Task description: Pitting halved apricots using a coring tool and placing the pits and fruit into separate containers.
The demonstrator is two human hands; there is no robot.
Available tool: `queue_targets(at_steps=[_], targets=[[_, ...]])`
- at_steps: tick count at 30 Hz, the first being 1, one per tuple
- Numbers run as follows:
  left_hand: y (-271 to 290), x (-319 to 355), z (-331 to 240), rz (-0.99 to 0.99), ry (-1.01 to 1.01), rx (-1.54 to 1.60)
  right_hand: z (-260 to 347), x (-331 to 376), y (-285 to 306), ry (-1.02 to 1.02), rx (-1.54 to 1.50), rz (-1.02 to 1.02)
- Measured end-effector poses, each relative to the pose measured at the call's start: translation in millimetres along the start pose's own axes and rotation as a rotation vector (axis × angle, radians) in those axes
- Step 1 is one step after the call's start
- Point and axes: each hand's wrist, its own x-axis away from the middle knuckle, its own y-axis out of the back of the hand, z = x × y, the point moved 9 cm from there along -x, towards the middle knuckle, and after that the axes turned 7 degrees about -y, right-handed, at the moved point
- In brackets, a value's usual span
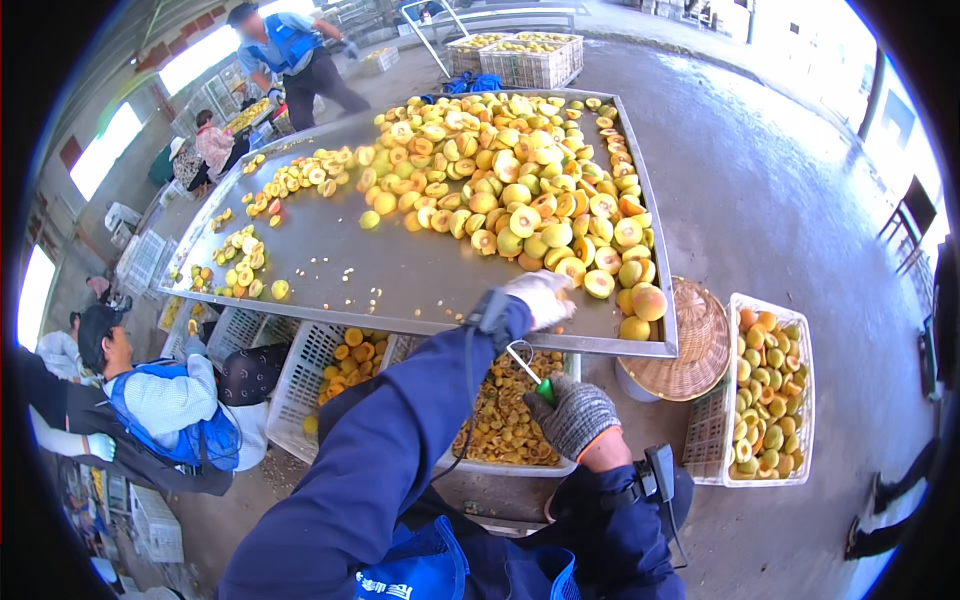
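Observation:
My left hand (541,298), in a white glove, reaches over the near edge of the metal table (385,270), close to the heap of halved yellow peaches (520,190). Its fingers are smeared by motion, and whether they hold anything does not show. Lower and to the right, my right hand (577,416), in a grey knitted glove, is closed around the green handle of a pitting tool (545,391). The tool's thin metal loop points up and left, below the table's rim. Under the table edge sits a crate of small brownish-yellow pieces (515,410), partly covered by my left arm.
A white crate of peaches (768,390) stands at the right, beside a round woven basket lid (680,345). Another peach crate (300,390) is left of my arm. A seated person (175,390) works at the left; another person (290,60) stands beyond the table.

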Motion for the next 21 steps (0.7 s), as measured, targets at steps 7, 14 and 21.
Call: queue_targets(at_steps=[7, 14, 21], targets=[[-26.2, -12.7, -4.3, -0.092, -0.048, -0.159, -26.9, 4.8, -1.3, -0.126, 0.011, 0.027], [1.0, 67.2, 93.1, -0.448, 0.321, 1.132, -75.6, -19.4, 30.2, -0.154, -0.081, -0.208], [14.2, 182.5, 58.3, -0.248, 0.1, 0.908, 160.9, -156.0, 160.8, 0.311, 0.444, -0.33]])
